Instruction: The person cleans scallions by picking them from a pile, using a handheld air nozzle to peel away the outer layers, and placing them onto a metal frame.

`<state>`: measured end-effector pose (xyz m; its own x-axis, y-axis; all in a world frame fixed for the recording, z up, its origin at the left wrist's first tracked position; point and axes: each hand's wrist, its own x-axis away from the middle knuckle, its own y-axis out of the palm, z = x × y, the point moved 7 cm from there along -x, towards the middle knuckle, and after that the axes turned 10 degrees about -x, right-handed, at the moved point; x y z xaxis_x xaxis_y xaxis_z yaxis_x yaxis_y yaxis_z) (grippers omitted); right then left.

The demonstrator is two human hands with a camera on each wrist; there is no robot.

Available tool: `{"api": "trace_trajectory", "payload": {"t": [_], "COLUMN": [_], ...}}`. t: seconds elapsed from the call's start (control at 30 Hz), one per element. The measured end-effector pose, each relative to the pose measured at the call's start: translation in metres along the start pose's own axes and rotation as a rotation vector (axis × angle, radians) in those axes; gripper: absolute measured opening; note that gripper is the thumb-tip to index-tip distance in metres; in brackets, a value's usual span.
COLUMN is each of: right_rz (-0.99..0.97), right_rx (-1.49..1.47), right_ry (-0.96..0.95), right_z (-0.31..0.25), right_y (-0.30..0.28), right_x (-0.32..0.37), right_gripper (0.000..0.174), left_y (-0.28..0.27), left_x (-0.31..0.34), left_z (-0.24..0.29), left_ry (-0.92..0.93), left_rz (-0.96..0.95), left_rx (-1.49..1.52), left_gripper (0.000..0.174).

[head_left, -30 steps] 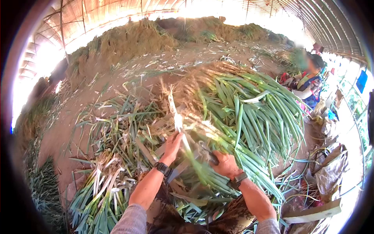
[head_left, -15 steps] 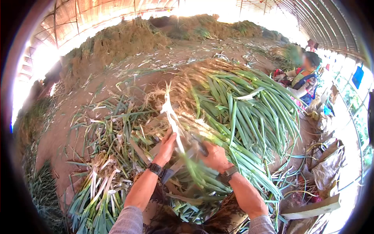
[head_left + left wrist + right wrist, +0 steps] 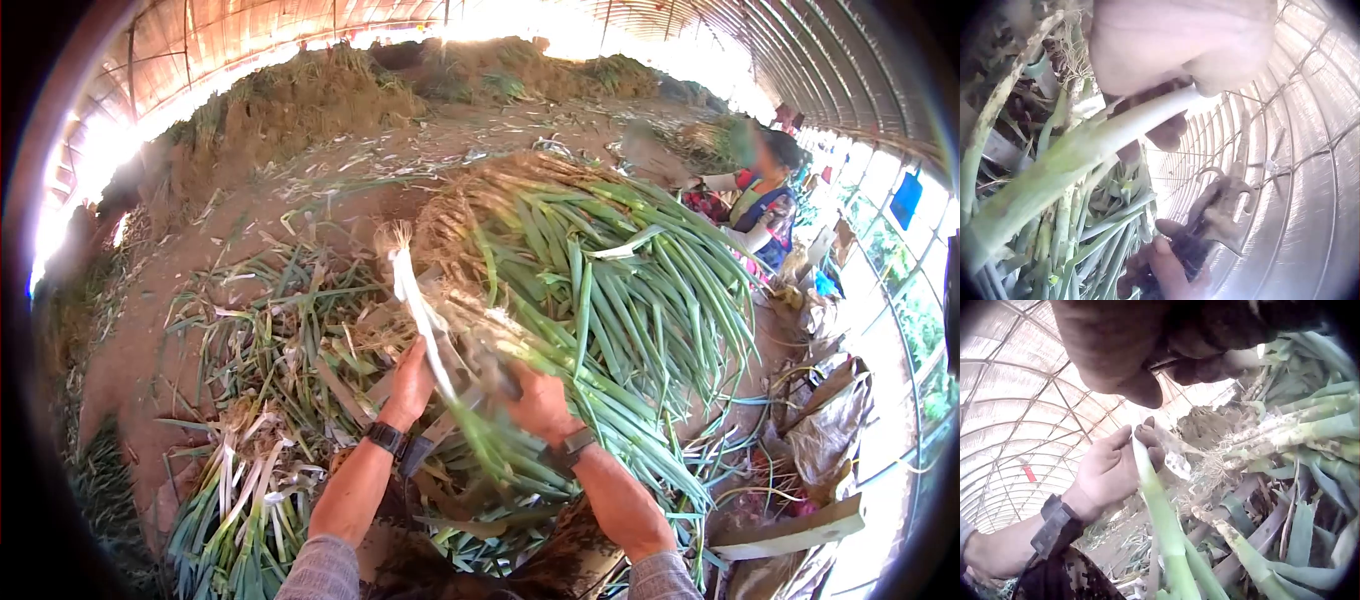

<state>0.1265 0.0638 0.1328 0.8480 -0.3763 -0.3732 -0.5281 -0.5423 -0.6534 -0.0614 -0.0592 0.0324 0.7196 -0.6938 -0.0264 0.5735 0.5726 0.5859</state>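
Holding one green onion (image 3: 424,322) above the ground (image 3: 122,378), toward its near edge, our left grip (image 3: 411,384) curls closely round it; beside it, our right grip (image 3: 540,405) clasps a dark object (image 3: 1188,251) too blurred to name.

A long, slender onion stalk (image 3: 428,335) is white at the left hand's (image 3: 412,380) grip and green below it. Right of the grip, the broad heap of long-leaved onions (image 3: 640,285) is green with brown roots. Lower left, the loose onion bundle (image 3: 250,475) shows white shanks and blue-green leaves. Below, the cloth trousers (image 3: 1079,578) wear dark-and-tan blocky camouflage; the knitted sleeves (image 3: 325,568) are grey.
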Motion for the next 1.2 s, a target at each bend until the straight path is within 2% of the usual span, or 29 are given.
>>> {"api": "trace_trajectory", "payload": {"t": [0.07,0.17,0.27,0.33,0.4,0.53,0.6,0.67,0.73,0.77,0.8,0.9,0.93,1.0,1.07,1.1,1.13,1.17,1.2], "right_rz": [0.031,-0.193,-0.187,-0.107,-0.061,-0.136,-0.179,0.041,-0.027,-0.091,-0.128,-0.168,-0.121,-0.087,-0.136,-0.142,-0.249,-0.348,-0.333], "right_rx": [-0.035,0.091,0.097,0.011,-0.014,0.122,0.145,-0.032,-0.033,-0.037,0.033,0.014,-0.007,-0.024,-0.036,-0.034,-0.01,0.018,0.03], "right_ry": [-0.037,0.111,0.204,0.11,0.041,0.062,0.069,-0.007,0.027,0.058,0.009,0.04,0.035,0.034,0.008,0.01,0.044,0.078,0.082], "right_z": [0.001,0.027,0.03,0.025,0.014,0.027,0.035,0.026,0.022,0.02,0.022,0.027,0.025,0.025,0.024,0.025,0.027,0.03,0.029], "right_y": [-0.001,0.019,0.012,0.006,0.0,0.008,0.013,-0.005,-0.007,-0.003,0.001,0.001,-0.005,-0.009,-0.006,-0.005,0.003,0.008,0.003], "right_x": [0.002,0.008,0.006,0.007,0.007,0.012,0.012,0.012,0.012,0.013,0.015,0.023,0.025,0.027,0.03,0.032,0.037,0.04,0.04], "right_gripper": [0.043,0.041,0.043,0.044,0.044,0.042,0.042,0.04,0.041,0.042,0.041,0.041,0.041,0.041,0.04,0.04,0.04,0.039,0.039], "left_y": [0.022,-0.016,-0.027,-0.009,0.002,0.006,0.011,0.02,0.015,0.002,0.007,0.023,0.023,0.027,0.03,0.025,0.02,-0.007,-0.013], "left_x": [0.01,-0.003,-0.008,0.002,0.008,0.011,0.015,0.022,0.021,0.02,0.026,0.031,0.032,0.034,0.039,0.037,0.033,0.022,0.019], "left_z": [0.015,-0.002,-0.009,0.004,0.015,0.014,0.017,0.022,0.017,0.01,0.016,0.024,0.024,0.021,0.021,0.008,-0.007,-0.033,-0.034], "left_ry": [0.02,0.02,0.059,0.066,0.048,0.022,0.042,0.072,0.072,0.008,0.05,0.009,0.0,-0.073,-0.065,-0.153,-0.239,-0.235,-0.186], "left_rz": [-0.019,0.182,0.131,0.147,0.105,0.03,0.059,0.056,0.027,0.092,0.155,0.072,0.075,-0.055,-0.03,-0.105,-0.185,-0.164,-0.145], "left_rx": [-0.071,-0.157,-0.152,-0.208,-0.247,-0.262,-0.429,-0.469,-0.514,-0.542,-0.53,-0.552,-0.541,-0.602,-0.593,-0.628,-0.662,-0.784,-0.877], "left_gripper": [0.036,0.032,0.021,0.019,0.02,0.024,0.027,0.033,0.041,0.044,0.041,0.036,0.036,0.033,0.029,0.027,0.026,0.022,0.02]}}
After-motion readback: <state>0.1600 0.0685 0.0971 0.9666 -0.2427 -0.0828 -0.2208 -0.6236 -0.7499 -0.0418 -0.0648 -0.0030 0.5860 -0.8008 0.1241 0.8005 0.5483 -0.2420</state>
